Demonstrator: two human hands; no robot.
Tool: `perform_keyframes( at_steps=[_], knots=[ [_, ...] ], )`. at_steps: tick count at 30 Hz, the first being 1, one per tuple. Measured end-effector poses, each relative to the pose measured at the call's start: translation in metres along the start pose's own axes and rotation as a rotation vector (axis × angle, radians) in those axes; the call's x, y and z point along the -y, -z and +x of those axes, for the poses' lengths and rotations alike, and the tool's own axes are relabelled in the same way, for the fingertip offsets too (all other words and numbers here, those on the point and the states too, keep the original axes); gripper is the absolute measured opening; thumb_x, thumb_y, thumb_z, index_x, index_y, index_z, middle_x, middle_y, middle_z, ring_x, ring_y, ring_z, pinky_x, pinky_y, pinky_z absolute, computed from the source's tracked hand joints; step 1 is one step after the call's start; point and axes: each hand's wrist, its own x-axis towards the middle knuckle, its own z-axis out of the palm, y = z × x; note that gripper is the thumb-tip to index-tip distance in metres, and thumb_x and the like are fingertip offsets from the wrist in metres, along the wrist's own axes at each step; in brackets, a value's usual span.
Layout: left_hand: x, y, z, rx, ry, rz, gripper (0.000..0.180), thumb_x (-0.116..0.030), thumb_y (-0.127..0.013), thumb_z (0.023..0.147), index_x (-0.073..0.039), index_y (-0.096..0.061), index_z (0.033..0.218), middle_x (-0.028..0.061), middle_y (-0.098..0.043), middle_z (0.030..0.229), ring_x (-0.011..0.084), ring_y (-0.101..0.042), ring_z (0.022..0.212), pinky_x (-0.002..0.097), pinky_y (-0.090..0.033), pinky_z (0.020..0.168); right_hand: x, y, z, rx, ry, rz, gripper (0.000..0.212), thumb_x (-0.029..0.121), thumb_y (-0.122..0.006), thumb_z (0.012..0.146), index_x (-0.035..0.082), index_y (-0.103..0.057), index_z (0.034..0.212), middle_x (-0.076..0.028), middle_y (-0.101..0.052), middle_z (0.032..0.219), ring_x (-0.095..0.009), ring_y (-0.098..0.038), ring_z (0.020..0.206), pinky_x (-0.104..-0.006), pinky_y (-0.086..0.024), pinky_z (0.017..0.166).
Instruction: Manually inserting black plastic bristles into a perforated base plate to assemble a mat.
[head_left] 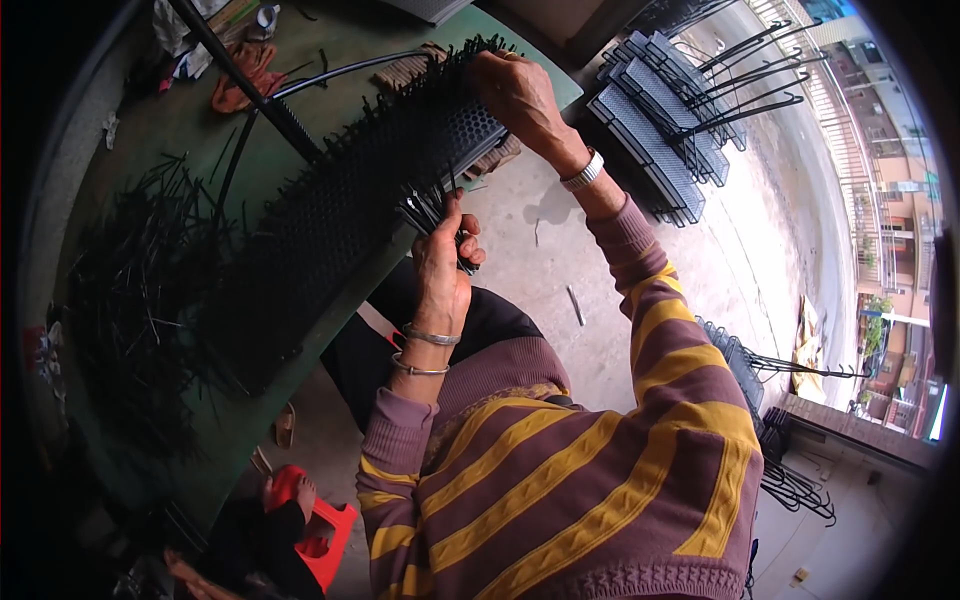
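My left hand is clamped round black strips, likely light, springy, best pinched by one end; can't tell my right hand's grip.

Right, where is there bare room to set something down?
The green table between the black heap and orange cloth; floor between left hand and right sleeve, around a thin stick. Crowded: the perforated panel, bristling with black strips, and right of the right hand, where grey panels are piled.

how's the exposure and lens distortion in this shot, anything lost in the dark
Head view: floor glares at right; loose strips at left lose detail in shadow; railing curves near the rim; corners fall to black.
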Motion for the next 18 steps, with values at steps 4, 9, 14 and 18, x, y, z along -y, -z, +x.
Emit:
perform_keyframes(
  at_steps=[4,9,14,18],
  knots=[
    [-0.001,-0.001,-0.002,-0.014,-0.024,-0.042,0.019,-0.027,-0.06,0.095,-0.009,-0.06,0.102,-0.0017,-0.049,0.068,0.0062,-0.035,0.052,0.0239,-0.031,0.05,0.015,0.002,-0.006,-0.037,-0.038,-0.222,0.005,0.014,-0.062,0.085,0.013,-0.064,0.089,-0.009,-0.06,0.082,-0.029,-0.061,0.074,-0.0381,-0.047,0.061],
    [-0.001,0.0,-0.001,0.006,-0.04,-0.044,0.022,-0.028,-0.062,0.094,-0.007,-0.059,0.089,0.0003,-0.054,0.07,0.0066,-0.038,0.052,0.0238,-0.033,0.05,0.017,0.001,-0.015,-0.135,-0.12,-0.064,0.008,0.022,-0.059,0.086,0.015,-0.064,0.087,-0.012,-0.059,0.083,-0.031,-0.06,0.076,-0.0416,-0.046,0.06],
    [-0.004,-0.003,-0.005,-0.011,-0.039,0.026,0.018,-0.026,-0.058,0.097,-0.009,-0.059,0.102,0.0022,-0.058,0.077,0.008,-0.04,0.057,0.0247,-0.033,0.053,0.012,-0.005,-0.013,-0.051,-0.141,-0.155,0.01,0.022,-0.06,0.087,0.019,-0.067,0.093,-0.011,-0.059,0.083,-0.031,-0.06,0.075,-0.0412,-0.046,0.061],
    [-0.002,-0.002,-0.006,-0.043,-0.075,-0.028,0.021,-0.026,-0.065,0.092,-0.006,-0.061,0.09,0.003,-0.059,0.074,0.0079,-0.045,0.056,0.0232,-0.035,0.047,0.019,-0.004,-0.017,-0.086,-0.138,-0.149,0.011,0.025,-0.061,0.087,0.015,-0.065,0.089,-0.015,-0.056,0.084,-0.032,-0.059,0.071,-0.0414,-0.046,0.061]
  ],
)
